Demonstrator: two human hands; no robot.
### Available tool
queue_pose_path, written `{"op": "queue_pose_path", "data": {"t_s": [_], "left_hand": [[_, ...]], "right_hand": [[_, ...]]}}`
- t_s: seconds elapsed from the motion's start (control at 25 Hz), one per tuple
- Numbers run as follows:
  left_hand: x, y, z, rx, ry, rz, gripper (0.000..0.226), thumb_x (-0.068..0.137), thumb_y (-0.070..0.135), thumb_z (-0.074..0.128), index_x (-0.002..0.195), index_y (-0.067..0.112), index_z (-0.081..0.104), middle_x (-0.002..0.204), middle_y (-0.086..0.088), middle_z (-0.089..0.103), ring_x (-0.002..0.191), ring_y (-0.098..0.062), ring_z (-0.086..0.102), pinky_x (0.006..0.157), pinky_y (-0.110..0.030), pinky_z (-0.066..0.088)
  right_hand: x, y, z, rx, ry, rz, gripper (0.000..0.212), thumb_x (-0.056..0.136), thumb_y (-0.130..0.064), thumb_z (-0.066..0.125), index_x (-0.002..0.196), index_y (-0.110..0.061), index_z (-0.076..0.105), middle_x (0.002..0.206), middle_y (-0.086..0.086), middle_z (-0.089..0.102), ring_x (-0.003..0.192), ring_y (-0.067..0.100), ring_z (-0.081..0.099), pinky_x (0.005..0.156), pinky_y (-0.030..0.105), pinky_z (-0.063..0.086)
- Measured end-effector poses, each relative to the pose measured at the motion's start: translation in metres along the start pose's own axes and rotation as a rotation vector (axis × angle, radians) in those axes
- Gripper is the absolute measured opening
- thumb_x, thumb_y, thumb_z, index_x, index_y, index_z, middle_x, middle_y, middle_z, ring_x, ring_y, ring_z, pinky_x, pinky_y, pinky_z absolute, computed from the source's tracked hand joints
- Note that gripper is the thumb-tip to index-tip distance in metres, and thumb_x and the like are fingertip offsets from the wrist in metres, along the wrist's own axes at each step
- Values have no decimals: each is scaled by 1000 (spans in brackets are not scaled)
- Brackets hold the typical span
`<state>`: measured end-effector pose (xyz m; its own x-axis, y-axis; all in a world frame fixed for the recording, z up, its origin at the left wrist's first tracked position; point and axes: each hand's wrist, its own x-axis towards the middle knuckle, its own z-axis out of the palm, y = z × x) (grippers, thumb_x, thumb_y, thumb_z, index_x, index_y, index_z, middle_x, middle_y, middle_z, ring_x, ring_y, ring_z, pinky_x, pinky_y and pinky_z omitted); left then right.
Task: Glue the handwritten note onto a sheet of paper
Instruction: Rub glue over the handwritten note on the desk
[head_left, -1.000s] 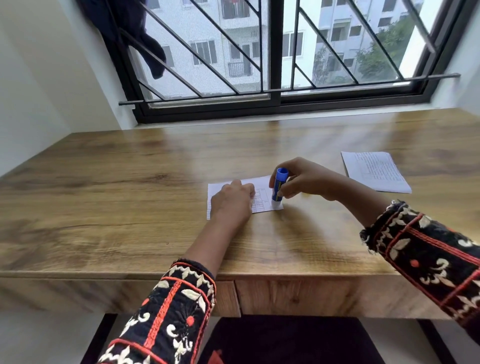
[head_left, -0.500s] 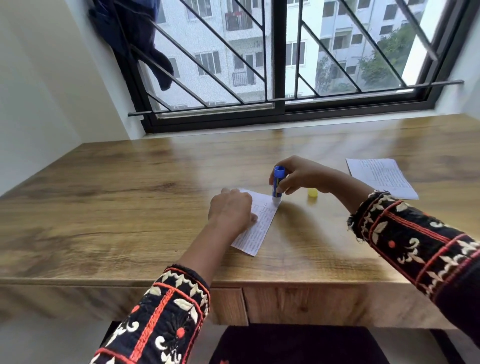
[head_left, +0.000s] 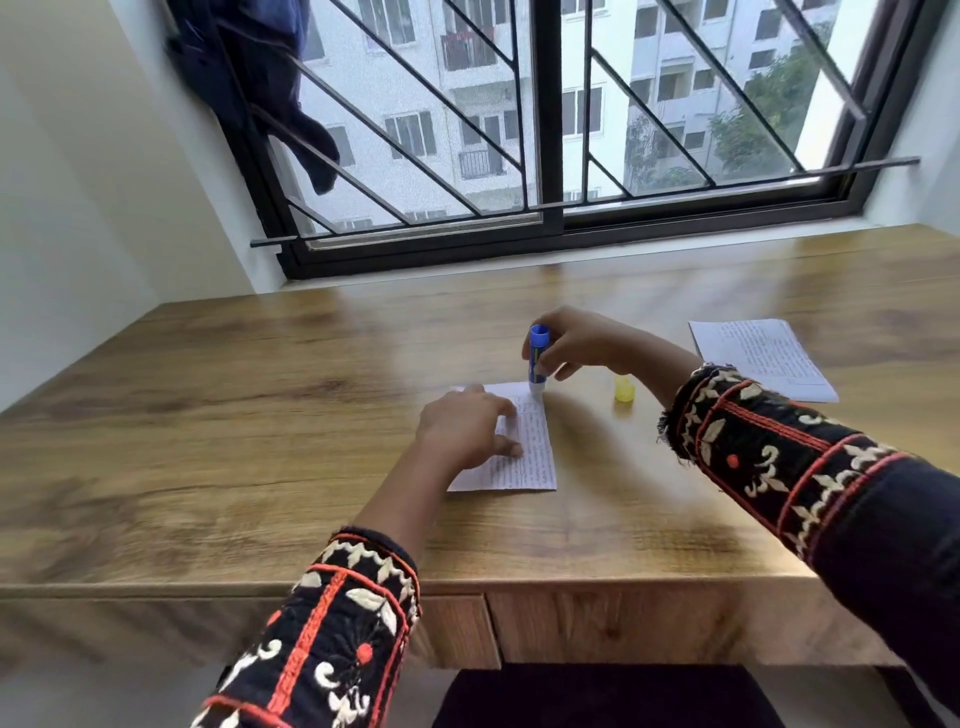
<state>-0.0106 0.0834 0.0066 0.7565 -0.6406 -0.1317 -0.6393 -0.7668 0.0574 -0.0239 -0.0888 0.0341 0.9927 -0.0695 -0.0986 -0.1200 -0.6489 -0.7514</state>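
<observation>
A small handwritten note (head_left: 530, 452) lies flat on the wooden desk (head_left: 260, 415), long side running away from me. My left hand (head_left: 467, 431) rests on its left half, fingers spread, pressing it down. My right hand (head_left: 576, 343) grips a blue glue stick (head_left: 537, 358) held upright, its white tip touching the note's far right corner. The stick's yellow cap (head_left: 624, 389) stands on the desk just right of the note. A larger handwritten sheet (head_left: 761, 358) lies flat at the right, partly behind my right sleeve.
A barred window (head_left: 545, 130) runs along the desk's far edge, with a dark cloth (head_left: 260, 78) hanging at its left. A white wall bounds the left side. A dark seat (head_left: 597, 696) shows below the desk's front edge.
The note has turned under my left hand from lying sideways to pointing away from me. The glue stick now touches its far right corner. The yellow cap has come into view.
</observation>
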Motion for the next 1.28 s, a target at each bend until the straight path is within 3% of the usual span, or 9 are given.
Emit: {"op": "queue_pose_path", "data": {"t_s": [0.24,0.6,0.84,1.28], "left_hand": [[10,10,-3,55,55,-65,46,81,55,55,120,29,55,122,-6,47,114,-26,47,77,-33,33],[10,-3,-8,14,-4,-25,54,78,51,62,127,35,48,127,0,48,113,-21,50,71,-29,34],[9,-7,-8,6,3,-15,56,78,49,62,129,33,46,125,0,48,111,-21,51,68,-28,33],[8,-5,-10,17,-3,-14,54,79,49,61,129,32,46,128,-1,47,114,-21,50,73,-29,33]], "right_hand": [[14,-6,6,36,77,6,25,77,2,59,102,3,59,89,13,58,76,22,56,65,26,51],[19,-3,11,30,143,-19,23,75,1,61,98,-3,60,77,-1,57,80,21,57,76,33,54],[10,-1,15,84,123,-57,19,74,2,61,90,-6,60,75,-2,58,72,16,58,62,23,52],[-26,0,22,81,89,-59,20,74,3,62,92,-2,62,77,3,59,70,15,58,57,19,51]]}}
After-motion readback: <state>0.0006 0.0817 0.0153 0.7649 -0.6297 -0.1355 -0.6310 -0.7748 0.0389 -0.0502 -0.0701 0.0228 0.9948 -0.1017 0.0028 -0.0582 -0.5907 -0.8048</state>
